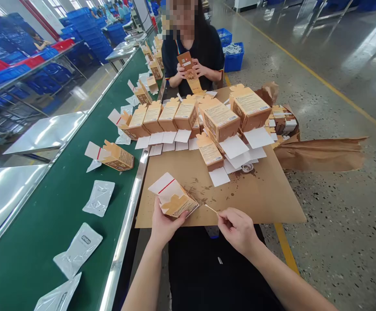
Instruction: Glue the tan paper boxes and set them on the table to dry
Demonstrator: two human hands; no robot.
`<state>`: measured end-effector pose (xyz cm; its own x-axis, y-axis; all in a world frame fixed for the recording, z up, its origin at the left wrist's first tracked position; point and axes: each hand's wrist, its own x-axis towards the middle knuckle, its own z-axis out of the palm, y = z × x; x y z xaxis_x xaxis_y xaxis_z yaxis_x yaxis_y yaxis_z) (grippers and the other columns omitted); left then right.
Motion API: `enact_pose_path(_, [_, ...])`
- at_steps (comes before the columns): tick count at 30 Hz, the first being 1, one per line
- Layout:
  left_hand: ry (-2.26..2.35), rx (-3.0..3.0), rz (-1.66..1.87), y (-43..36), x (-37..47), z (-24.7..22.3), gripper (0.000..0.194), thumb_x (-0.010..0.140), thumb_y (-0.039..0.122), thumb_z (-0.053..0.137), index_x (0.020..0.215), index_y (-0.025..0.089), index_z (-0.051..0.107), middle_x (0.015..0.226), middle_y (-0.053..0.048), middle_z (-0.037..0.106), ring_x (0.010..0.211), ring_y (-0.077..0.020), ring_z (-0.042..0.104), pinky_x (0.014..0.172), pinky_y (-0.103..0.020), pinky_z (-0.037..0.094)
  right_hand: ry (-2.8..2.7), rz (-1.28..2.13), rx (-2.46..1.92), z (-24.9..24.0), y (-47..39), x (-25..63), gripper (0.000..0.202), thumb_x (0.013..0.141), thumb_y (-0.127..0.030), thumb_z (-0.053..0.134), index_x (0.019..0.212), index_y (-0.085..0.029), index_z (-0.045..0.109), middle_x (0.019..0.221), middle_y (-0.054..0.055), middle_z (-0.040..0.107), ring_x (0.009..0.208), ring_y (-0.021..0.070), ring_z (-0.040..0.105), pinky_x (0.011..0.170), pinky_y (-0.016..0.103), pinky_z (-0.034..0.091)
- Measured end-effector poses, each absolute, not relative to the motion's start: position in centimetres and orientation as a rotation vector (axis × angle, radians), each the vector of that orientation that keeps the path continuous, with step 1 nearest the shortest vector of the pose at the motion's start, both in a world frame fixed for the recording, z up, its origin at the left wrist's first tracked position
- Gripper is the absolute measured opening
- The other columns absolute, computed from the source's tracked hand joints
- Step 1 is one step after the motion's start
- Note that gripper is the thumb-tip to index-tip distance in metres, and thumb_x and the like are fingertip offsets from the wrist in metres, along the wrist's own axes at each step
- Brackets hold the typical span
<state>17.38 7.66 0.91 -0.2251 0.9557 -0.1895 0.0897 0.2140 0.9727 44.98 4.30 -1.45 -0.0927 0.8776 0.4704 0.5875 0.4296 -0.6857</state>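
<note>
My left hand (167,222) is wrapped round a small orange-brown cardboard box (179,203), tilted over the near edge of the brown board. The box's white flap with a red strip stands open at the upper left. Between the closed fingers of my right hand (236,226) is a cotton swab (211,208), its pale tip pointing left at the box's right end. A small gap seems to lie between tip and box, though contact is hard to judge. Dark wet-looking spots (204,186) mark the board just beyond both hands.
Several like boxes (218,116) are stacked at the board's (259,194) far side, white flaps towards me. A small clear dish (247,167) sits beside them. Left runs a green conveyor (74,194) carrying silver pouches (99,198) and open boxes. Opposite, a co-worker (192,52) holds a carton.
</note>
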Motion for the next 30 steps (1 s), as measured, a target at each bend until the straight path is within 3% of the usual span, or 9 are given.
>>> enact_pose_path(6, [1.586, 1.036, 1.298, 6.3, 19.0, 1.7, 0.085, 0.068, 0.045, 0.117, 0.136, 0.031, 0.07, 0.134, -0.011, 0.082, 0.135, -0.0443, 0.08, 0.119, -0.06, 0.067, -1.702, 0.497, -1.355, -1.4, 3.1, 46.2, 0.037, 0.115, -0.02, 0.06, 0.08, -0.028, 0.069, 0.065, -0.003, 0.063, 0.057, 0.0148, 0.057, 0.058, 0.027, 0.053])
enact_pose_path(11, [1.648, 1.144, 1.1, 6.0, 18.9, 1.9, 0.087, 0.071, 0.046, 0.116, 0.141, 0.036, 0.064, 0.137, -0.01, 0.083, 0.141, -0.0459, 0.078, 0.124, -0.061, 0.064, -1.662, 0.462, -1.302, -1.1, 2.7, 46.7, 0.034, 0.112, -0.015, 0.063, 0.08, -0.027, 0.07, 0.064, -0.004, 0.063, 0.054, 0.0141, 0.058, 0.055, 0.026, 0.053])
enact_pose_path(16, [1.662, 1.105, 1.217, 6.3, 20.1, 0.5, 0.076, 0.072, 0.046, 0.114, 0.129, 0.031, 0.066, 0.121, -0.01, 0.085, 0.121, -0.0403, 0.086, 0.107, -0.053, 0.071, -1.629, 0.521, -1.299, -0.3, 3.0, 46.6, 0.035, 0.111, -0.017, 0.064, 0.078, -0.029, 0.069, 0.063, -0.003, 0.065, 0.051, 0.0169, 0.062, 0.053, 0.029, 0.056])
enact_pose_path(19, [1.685, 1.073, 1.315, 7.0, 20.3, -0.6, 0.081, 0.064, 0.044, 0.117, 0.127, 0.03, 0.067, 0.117, -0.01, 0.084, 0.115, -0.0393, 0.086, 0.1, -0.048, 0.072, -1.607, 0.597, -1.277, -0.3, 3.5, 46.5, 0.031, 0.108, -0.023, 0.069, 0.078, -0.031, 0.071, 0.061, -0.002, 0.065, 0.048, 0.0198, 0.063, 0.049, 0.032, 0.056])
enact_pose_path(22, [1.777, 0.975, 1.477, 6.7, 17.9, -0.8, 0.088, 0.059, 0.042, 0.12, 0.128, 0.03, 0.067, 0.122, -0.01, 0.083, 0.122, -0.0403, 0.086, 0.106, -0.05, 0.071, -1.573, 0.618, -1.266, -0.7, 3.7, 47.3, 0.024, 0.103, -0.028, 0.077, 0.079, -0.033, 0.076, 0.061, -0.001, 0.066, 0.047, 0.0228, 0.062, 0.047, 0.037, 0.057])
enact_pose_path(26, [1.972, 0.768, 1.774, 2.6, 11.4, 0.2, 0.093, 0.061, 0.051, 0.119, 0.133, 0.033, 0.062, 0.137, -0.008, 0.082, 0.134, -0.0421, 0.082, 0.123, -0.062, 0.066, -1.498, 0.606, -1.294, -0.6, 3.7, 49.2, 0.017, 0.095, -0.035, 0.086, 0.079, -0.035, 0.08, 0.061, 0.0, 0.065, 0.045, 0.025, 0.061, 0.043, 0.04, 0.056])
enact_pose_path(30, [2.223, 0.594, 1.73, -1.3, 5.1, 1.3, 0.098, 0.052, 0.058, 0.119, 0.124, 0.031, 0.058, 0.137, -0.01, 0.08, 0.143, -0.046, 0.078, 0.134, -0.073, 0.057, -1.465, 0.608, -1.294, 0.0, 4.0, 49.7, 0.02, 0.094, -0.038, 0.087, 0.076, -0.036, 0.08, 0.059, 0.0, 0.064, 0.044, 0.0256, 0.058, 0.041, 0.041, 0.054])
